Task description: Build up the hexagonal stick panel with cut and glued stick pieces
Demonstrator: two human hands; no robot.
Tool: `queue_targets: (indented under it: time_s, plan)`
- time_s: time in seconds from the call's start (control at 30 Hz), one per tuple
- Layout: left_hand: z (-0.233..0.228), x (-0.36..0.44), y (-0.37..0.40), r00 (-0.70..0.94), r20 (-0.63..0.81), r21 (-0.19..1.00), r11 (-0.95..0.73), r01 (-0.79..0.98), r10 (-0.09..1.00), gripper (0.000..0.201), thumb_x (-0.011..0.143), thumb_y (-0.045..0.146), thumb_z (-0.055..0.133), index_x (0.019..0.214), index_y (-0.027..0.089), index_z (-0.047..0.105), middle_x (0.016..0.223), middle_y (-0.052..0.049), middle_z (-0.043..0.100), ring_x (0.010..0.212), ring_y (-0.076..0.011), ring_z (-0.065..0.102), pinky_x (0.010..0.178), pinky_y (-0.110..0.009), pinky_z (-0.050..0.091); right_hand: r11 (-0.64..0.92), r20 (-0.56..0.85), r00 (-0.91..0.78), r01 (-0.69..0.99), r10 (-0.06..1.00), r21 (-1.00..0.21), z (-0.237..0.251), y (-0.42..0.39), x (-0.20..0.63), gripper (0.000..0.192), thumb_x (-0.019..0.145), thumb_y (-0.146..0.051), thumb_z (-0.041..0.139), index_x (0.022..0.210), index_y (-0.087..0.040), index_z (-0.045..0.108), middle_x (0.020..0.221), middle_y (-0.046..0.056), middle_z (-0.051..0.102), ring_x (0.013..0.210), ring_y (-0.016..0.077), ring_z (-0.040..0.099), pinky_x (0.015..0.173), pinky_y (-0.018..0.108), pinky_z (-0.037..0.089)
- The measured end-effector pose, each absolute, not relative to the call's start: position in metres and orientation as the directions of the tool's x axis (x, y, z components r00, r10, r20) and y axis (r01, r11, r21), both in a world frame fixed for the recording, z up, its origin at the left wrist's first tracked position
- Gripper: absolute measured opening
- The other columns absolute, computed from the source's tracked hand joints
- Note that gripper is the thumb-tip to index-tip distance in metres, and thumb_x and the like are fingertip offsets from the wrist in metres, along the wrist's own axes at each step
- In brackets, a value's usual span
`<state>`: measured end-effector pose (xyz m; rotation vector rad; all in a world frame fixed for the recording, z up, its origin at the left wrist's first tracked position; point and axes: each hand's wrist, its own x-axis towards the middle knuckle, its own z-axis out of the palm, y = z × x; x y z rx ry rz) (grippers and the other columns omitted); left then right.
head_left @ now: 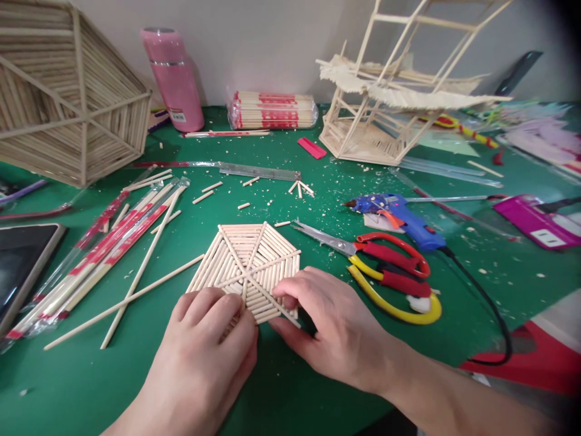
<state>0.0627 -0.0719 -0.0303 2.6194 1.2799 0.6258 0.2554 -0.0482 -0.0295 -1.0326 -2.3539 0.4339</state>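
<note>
A small flat hexagon panel (249, 257) made of glued wooden sticks lies on the green mat (290, 387). My left hand (206, 345) rests on its near-left edge, fingers pressing down on the sticks. My right hand (329, 324) pinches the panel's near-right edge, thumb and fingers at the rim. The near part of the panel is hidden under both hands.
Red-and-yellow scissors (390, 269) and a blue glue gun (399, 218) lie to the right. Loose and wrapped chopsticks (113, 242) spread on the left. A large stick hexagon (59, 91), pink bottle (175, 79), stick bundle (272, 110), wooden frame model (390, 91), ruler (258, 172) and tablet (22, 266) surround.
</note>
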Motion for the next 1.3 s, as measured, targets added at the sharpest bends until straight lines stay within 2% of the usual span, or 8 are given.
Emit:
queue_targets:
  time_s: [0.1, 0.23, 0.37, 0.7, 0.9, 1.3]
  plan:
    - [-0.0304, 0.063, -0.0725, 0.538, 0.293, 0.324, -0.612, 0.722, 0.79, 0.015, 0.084, 0.01, 0.044, 0.079, 0.018, 0.055, 0.076, -0.003, 0.056, 0.074, -0.0198, 0.047, 0.065, -0.037, 0.039, 0.679, 0.358, -0.58, 0.578, 0.732, -0.452, -0.0292, -0.0474, 0.2564, 0.012, 0.083, -0.02, 0.055, 0.094, -0.016, 0.051, 0.075, 0.002, 0.057, 0.07, 0.0165, 0.049, 0.062, 0.029, 0.039]
    - [-0.03, 0.0631, -0.0722, 0.554, 0.273, 0.335, -0.617, 0.712, 0.787, 0.015, 0.084, 0.01, 0.044, 0.08, 0.018, 0.055, 0.075, -0.003, 0.055, 0.074, -0.0196, 0.046, 0.064, -0.037, 0.039, 0.741, 0.414, -0.615, 0.573, 0.671, -0.349, -0.0261, -0.0475, 0.2561, 0.003, 0.086, -0.016, 0.052, 0.088, -0.016, 0.054, 0.072, 0.002, 0.059, 0.066, 0.0151, 0.048, 0.06, 0.029, 0.037]
    - [-0.0305, 0.0625, -0.0724, 0.558, 0.271, 0.359, -0.62, 0.698, 0.784, 0.015, 0.085, 0.009, 0.043, 0.08, 0.017, 0.055, 0.076, -0.004, 0.055, 0.075, -0.0197, 0.045, 0.064, -0.037, 0.039, 0.773, 0.429, -0.646, 0.572, 0.631, -0.276, -0.0229, -0.0489, 0.2555, 0.007, 0.086, -0.013, 0.05, 0.085, -0.015, 0.057, 0.069, 0.001, 0.06, 0.063, 0.0141, 0.048, 0.058, 0.029, 0.035]
    - [-0.0289, 0.0639, -0.0695, 0.558, 0.3, 0.322, -0.633, 0.705, 0.774, 0.018, 0.085, 0.01, 0.043, 0.078, 0.017, 0.059, 0.072, -0.003, 0.057, 0.071, -0.019, 0.047, 0.061, -0.035, 0.041, 0.776, 0.471, -0.62, 0.548, 0.627, -0.312, -0.0267, -0.0483, 0.2574, 0.005, 0.083, -0.01, 0.054, 0.082, -0.013, 0.057, 0.069, 0.003, 0.061, 0.064, 0.0142, 0.049, 0.059, 0.029, 0.035]
    - [-0.0263, 0.0663, -0.0685, 0.564, 0.346, 0.274, -0.656, 0.703, 0.75, 0.022, 0.085, 0.01, 0.042, 0.076, 0.015, 0.061, 0.066, -0.004, 0.057, 0.068, -0.0195, 0.049, 0.058, -0.036, 0.044, 0.77, 0.423, -0.644, 0.554, 0.638, -0.317, -0.0263, -0.0488, 0.2561, 0.006, 0.084, -0.012, 0.054, 0.079, -0.013, 0.058, 0.066, 0.002, 0.059, 0.061, 0.0138, 0.046, 0.056, 0.029, 0.033]
    - [-0.0294, 0.0636, -0.0698, 0.588, 0.358, 0.295, -0.685, 0.666, 0.726, 0.018, 0.084, 0.008, 0.045, 0.076, 0.013, 0.06, 0.068, -0.005, 0.057, 0.069, -0.0192, 0.051, 0.054, -0.034, 0.044, 0.757, 0.41, -0.637, 0.56, 0.653, -0.336, -0.0257, -0.0477, 0.2557, 0.013, 0.086, -0.012, 0.05, 0.077, -0.013, 0.059, 0.065, 0.002, 0.058, 0.062, 0.0138, 0.046, 0.057, 0.028, 0.035]
